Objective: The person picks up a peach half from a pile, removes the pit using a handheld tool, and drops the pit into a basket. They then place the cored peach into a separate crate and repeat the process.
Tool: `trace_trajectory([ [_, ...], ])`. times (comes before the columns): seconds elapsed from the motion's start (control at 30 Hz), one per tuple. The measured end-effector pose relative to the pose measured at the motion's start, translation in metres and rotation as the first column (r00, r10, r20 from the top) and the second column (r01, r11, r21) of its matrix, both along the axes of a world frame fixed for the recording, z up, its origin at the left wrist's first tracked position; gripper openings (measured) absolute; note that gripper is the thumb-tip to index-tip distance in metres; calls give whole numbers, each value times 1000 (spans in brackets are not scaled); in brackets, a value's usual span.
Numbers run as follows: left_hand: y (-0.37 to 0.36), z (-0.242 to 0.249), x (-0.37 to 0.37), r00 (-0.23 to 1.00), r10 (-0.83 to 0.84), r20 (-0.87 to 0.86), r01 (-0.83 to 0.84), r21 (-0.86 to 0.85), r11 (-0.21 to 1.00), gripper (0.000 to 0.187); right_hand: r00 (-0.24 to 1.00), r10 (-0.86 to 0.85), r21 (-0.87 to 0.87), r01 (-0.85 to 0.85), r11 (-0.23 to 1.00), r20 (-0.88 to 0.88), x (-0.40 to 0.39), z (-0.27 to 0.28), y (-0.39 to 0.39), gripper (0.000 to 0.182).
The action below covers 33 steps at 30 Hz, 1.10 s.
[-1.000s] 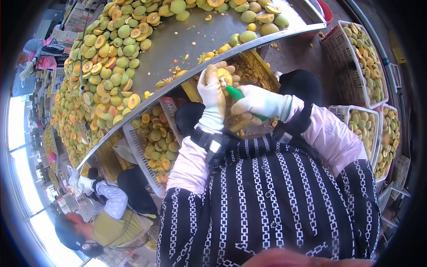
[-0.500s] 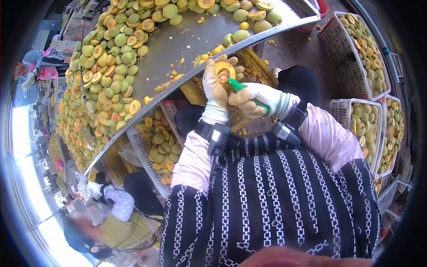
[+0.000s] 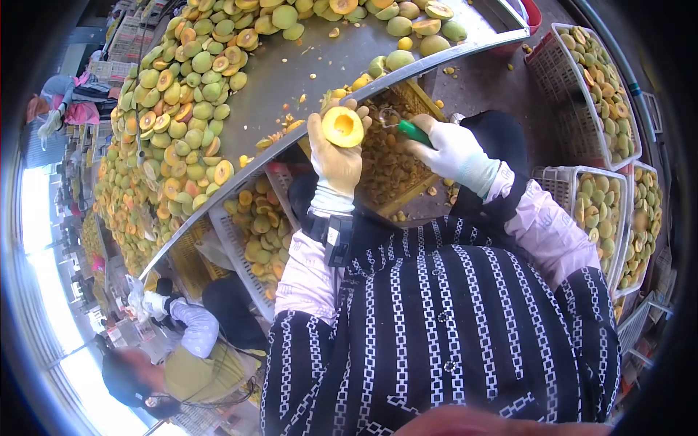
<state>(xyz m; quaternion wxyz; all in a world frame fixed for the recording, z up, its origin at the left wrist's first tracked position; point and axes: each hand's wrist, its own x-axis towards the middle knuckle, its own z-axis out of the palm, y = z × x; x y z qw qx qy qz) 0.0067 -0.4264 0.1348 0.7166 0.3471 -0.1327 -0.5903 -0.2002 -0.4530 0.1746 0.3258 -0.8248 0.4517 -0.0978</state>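
Observation:
My left hand (image 3: 336, 166), in a pale glove, is closed around a halved peach (image 3: 352, 137) near the metal table's front edge. The cut face points up and shows an orange hollow with no stone in it. In my right hand (image 3: 452, 150), also gloved, is a pitting tool with a green handle (image 3: 414, 134) and a thin metal loop at its tip. The loop is just right of the peach half and apart from it. Below both hands, a yellow crate (image 3: 404, 198) holds a heap of small brownish pieces, probably peach stones.
The metal table (image 3: 280, 76) bears a large pile of halved peaches (image 3: 193, 109). White crates of peaches stand at right (image 3: 609, 161) and below the table edge (image 3: 243, 270). Another person (image 3: 196, 370) sits at lower left; a further person (image 3: 65, 102) is at far left.
The tool has come out of the peach half and moved right with my right hand. The stone seen in the hollow is gone. My left hand has shifted left with the peach.

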Motion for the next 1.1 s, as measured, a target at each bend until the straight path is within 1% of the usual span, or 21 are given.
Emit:
trace_trajectory([
  [0.03,5,5,-2,1000,9,-3,-9,-2,1000,50,991,-5,10,4,1000,134,8,7,3,34],
  [0.07,9,10,-6,999,-20,49,21,-21,1000,51,979,50,-21,-47,999,195,14,12,6,34],
  [0.1,14,16,-9,993,-51,103,55,-37,998,52,978,88,-22,-86,996,186,20,15,7,34],
  [0.17,23,28,-13,995,-42,91,43,-8,999,54,979,103,68,-117,991,175,31,26,13,35],
  [0.23,29,38,-14,980,-30,199,37,-33,999,54,972,132,38,-142,989,193,33,28,19,34],
  [0.3,33,42,-13,976,15,219,-8,-33,999,51,963,168,9,-174,985,209,32,32,25,32],
  [0.37,34,39,-1,965,-50,258,40,46,998,52,948,319,-114,-318,941,-10,21,44,28,27],
  [0.4,34,39,4,969,12,248,-30,69,997,56,947,308,-176,-320,931,-92,15,47,31,24],
  [0.43,34,41,9,966,13,258,-30,63,998,57,947,293,-165,-313,935,-132,7,43,29,24],
  [0.5,34,41,12,942,-24,336,13,35,999,58,981,184,-169,-192,967,-57,4,41,23,24],
  [0.57,33,41,7,949,-54,312,43,41,998,58,986,167,-175,-168,970,-22,11,47,22,25],
  [0.63,32,44,2,953,-82,292,71,47,996,58,963,268,-239,-256,937,21,23,53,24,25],
  [0.7,35,49,1,953,-87,291,60,103,993,57,957,288,-262,-285,922,-30,23,47,20,25],
  [0.73,39,52,2,934,-76,350,31,132,991,57,962,262,-339,-273,900,-81,17,42,14,25],
  [0.77,41,51,6,935,-67,349,21,135,991,57,963,235,-415,-268,869,-129,11,36,8,26],
  [0.83,47,48,12,947,-96,308,47,162,986,57,985,166,-461,-166,872,-42,3,29,-4,31],
  [0.9,48,44,12,951,-121,283,70,183,981,58,974,228,-453,-206,867,-6,4,32,1,32],
  [0.97,47,41,8,971,-129,204,90,188,978,58,915,385,-412,-398,820,-118,10,42,6,34],
  [1.0,48,42,7,970,-136,199,98,190,977,58,901,410,-425,-429,797,-141,10,36,2,35],
  [1.07,52,48,8,935,-253,249,200,218,955,53,920,358,-404,-391,827,-156,4,38,-10,33],
  [1.1,54,50,9,937,-249,246,197,218,956,53,933,316,-386,-358,850,-172,0,38,-16,32],
])
